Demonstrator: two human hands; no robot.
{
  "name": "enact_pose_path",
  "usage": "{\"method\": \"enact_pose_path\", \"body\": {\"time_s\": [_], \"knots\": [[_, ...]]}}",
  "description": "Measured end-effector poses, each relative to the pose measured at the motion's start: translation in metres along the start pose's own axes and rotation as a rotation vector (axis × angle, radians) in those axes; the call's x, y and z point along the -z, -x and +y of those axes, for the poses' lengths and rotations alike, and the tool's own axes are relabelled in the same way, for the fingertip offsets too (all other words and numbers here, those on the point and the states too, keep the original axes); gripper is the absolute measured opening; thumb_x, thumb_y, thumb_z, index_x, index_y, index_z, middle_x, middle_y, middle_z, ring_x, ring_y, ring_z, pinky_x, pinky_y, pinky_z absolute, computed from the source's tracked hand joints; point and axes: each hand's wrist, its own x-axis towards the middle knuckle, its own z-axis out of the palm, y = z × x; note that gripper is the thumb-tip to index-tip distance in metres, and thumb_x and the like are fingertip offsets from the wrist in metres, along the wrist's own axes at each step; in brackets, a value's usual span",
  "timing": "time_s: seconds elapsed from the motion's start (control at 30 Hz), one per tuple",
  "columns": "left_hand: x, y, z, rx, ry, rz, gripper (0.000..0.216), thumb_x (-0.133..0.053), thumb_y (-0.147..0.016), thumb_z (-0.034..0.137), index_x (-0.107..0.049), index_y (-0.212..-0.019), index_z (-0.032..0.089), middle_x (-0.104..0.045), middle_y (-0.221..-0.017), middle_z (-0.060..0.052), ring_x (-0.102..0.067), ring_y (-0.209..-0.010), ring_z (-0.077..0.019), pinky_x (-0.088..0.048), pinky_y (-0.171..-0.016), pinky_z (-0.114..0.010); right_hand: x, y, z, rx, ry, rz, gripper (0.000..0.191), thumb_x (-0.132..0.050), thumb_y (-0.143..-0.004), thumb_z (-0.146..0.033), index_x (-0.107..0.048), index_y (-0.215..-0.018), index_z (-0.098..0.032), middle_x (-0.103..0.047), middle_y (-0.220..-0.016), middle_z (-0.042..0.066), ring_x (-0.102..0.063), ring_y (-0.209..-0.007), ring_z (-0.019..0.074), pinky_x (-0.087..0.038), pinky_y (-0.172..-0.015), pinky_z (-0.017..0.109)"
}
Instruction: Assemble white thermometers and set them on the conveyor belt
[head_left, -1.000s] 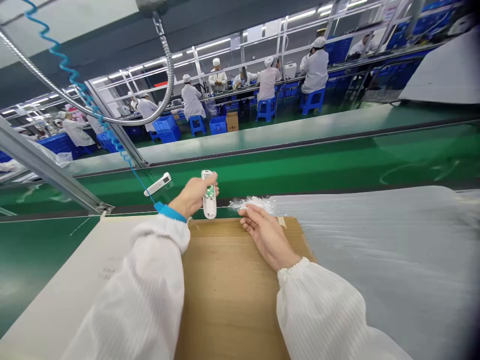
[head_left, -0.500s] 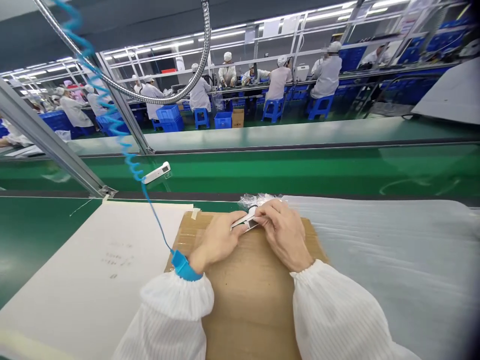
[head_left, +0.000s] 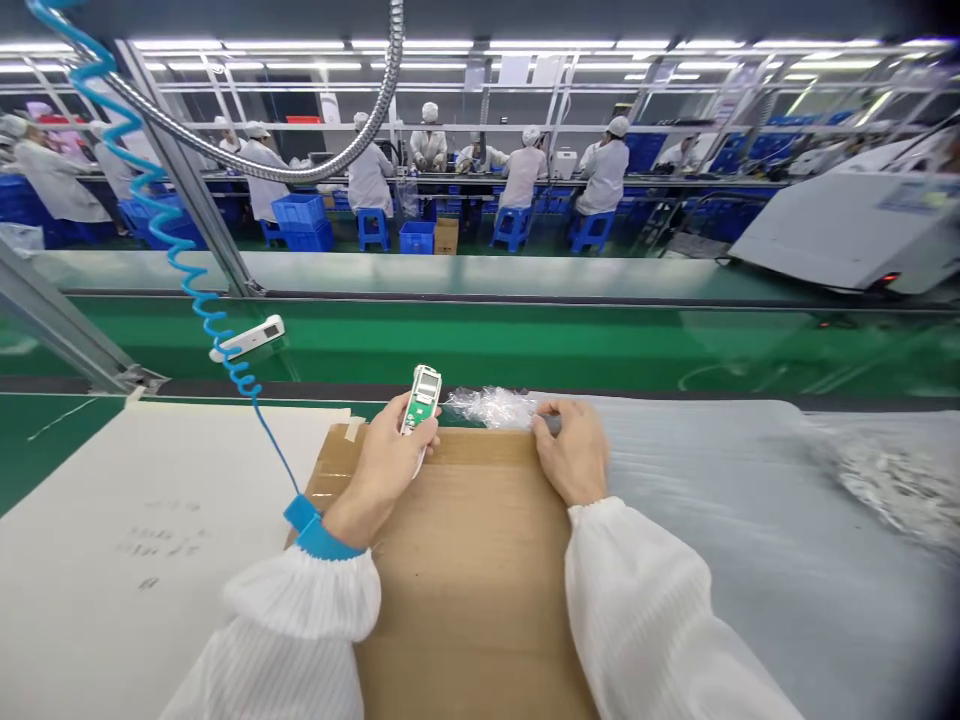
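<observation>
My left hand (head_left: 379, 460), with a blue strap (head_left: 319, 530) at the wrist, grips a slim white electronic device (head_left: 424, 396) upright over the cardboard. Its face shows a small display and a green circuit board. To the right, my right hand (head_left: 576, 450) has its fingers curled round a small dark grey piece (head_left: 553, 424), mostly hidden by the fingers. Crumpled clear plastic (head_left: 495, 405) lies between the hands, at the far edge of the cardboard sheet (head_left: 472, 580).
A coiled blue cord (head_left: 176, 245) runs up from the strap. Another white device (head_left: 251, 338) lies on the green conveyor belt (head_left: 480, 340). White paper (head_left: 97, 560) is at left, foam sheeting (head_left: 697, 520) at right, with small pale parts (head_left: 892, 480) on it. People sit at benches beyond.
My hands have come apart. The device has gone up and left in my left hand, its circuit board now showing. My right hand has moved off it, holding a dark grey piece.
</observation>
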Motion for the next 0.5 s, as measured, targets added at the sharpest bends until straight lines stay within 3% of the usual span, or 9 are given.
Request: {"method": "enact_pose_path", "body": {"time_s": [0.1,0.23,0.37,0.5], "knots": [[-0.003,0.000,-0.004,-0.066,-0.106,0.082,0.039,-0.067,-0.074,0.038,-0.065,-0.109,0.020,-0.068,-0.083,-0.004,-0.061,-0.067,-0.0166,-0.046,-0.059,-0.028,0.006,0.006,-0.008,0.082,-0.077,0.061,0.021,-0.047,-0.087,-0.023,-0.061,-0.101,-0.018,-0.063,-0.110,0.016,-0.054,-0.106,0.0291,-0.038,-0.095,0.045],[-0.001,-0.004,-0.011,-0.063,-0.223,0.128,0.043,-0.068,-0.071,0.050,-0.066,-0.106,0.025,-0.068,-0.076,-0.001,-0.063,-0.069,-0.0205,-0.049,-0.063,-0.032,0.003,0.014,-0.016,0.078,-0.066,-0.094,0.017,-0.052,-0.088,-0.023,-0.063,-0.101,-0.022,-0.069,-0.108,0.011,-0.058,-0.104,0.0291,-0.039,-0.092,0.044],[0.002,-0.005,-0.015,-0.029,-0.328,0.146,0.038,-0.064,-0.073,0.058,-0.064,-0.102,0.034,-0.068,-0.070,0.005,-0.065,-0.070,-0.0224,-0.052,-0.068,-0.037,0.002,0.013,-0.019,0.051,-0.071,-0.038,0.024,-0.049,-0.092,-0.022,-0.058,-0.114,-0.020,-0.064,-0.122,0.011,-0.055,-0.116,0.0282,-0.037,-0.096,0.043],[0.005,-0.007,-0.018,-0.082,-0.517,0.136,0.030,-0.056,-0.078,0.060,-0.061,-0.098,0.039,-0.069,-0.068,0.012,-0.067,-0.071,-0.0225,-0.053,-0.074,-0.039,0.019,0.017,-0.030,0.044,-0.109,-0.010,0.024,-0.052,-0.091,-0.020,-0.057,-0.114,-0.021,-0.063,-0.123,0.010,-0.055,-0.118,0.0289,-0.039,-0.097,0.045]]}}
